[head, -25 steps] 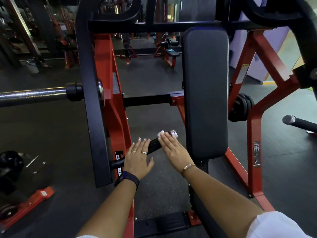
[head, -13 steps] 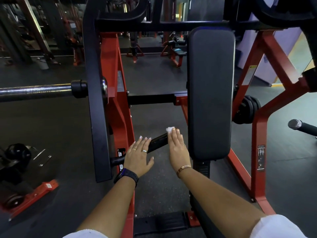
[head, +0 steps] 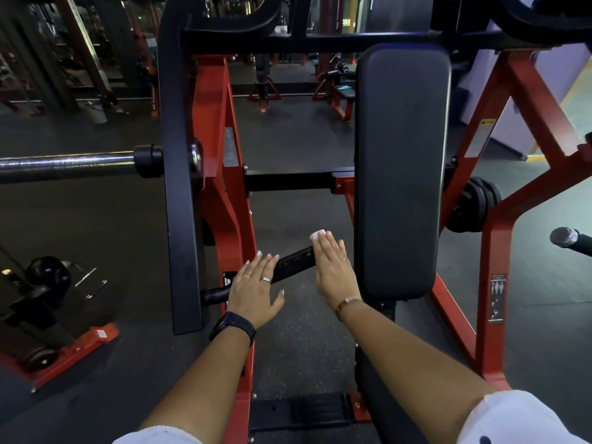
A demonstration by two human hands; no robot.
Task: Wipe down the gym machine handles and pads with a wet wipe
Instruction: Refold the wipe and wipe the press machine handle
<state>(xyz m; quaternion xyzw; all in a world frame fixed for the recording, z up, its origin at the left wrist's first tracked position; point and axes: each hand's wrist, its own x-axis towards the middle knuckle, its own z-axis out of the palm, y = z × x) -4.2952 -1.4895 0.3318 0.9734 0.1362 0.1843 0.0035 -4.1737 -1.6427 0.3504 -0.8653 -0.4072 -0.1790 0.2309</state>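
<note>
My two hands lie flat on the same handle, a slim black bar with a knurled, dimpled grip that slants up to the right. The left hand rests on its lower stretch with straight, spread fingers and holds nothing. The right hand lies over the upper end with straight fingers held together, pressing the wet wipe against the tip. A small white wad of it shows past the fingertips. Just right of that hand stands the pad, a tall rounded slab of smooth black vinyl. It is mounted on a red frame of painted steel tubing. A polished steel bar juts out to the left, and black weight plates hang behind the pad. The floor is dark speckled rubber, with more red machines in the dim room beyond. A second ago the handle's silvery end cap showed beyond my right fingers; now the wipe covers it, and the left hand has not shifted.
</note>
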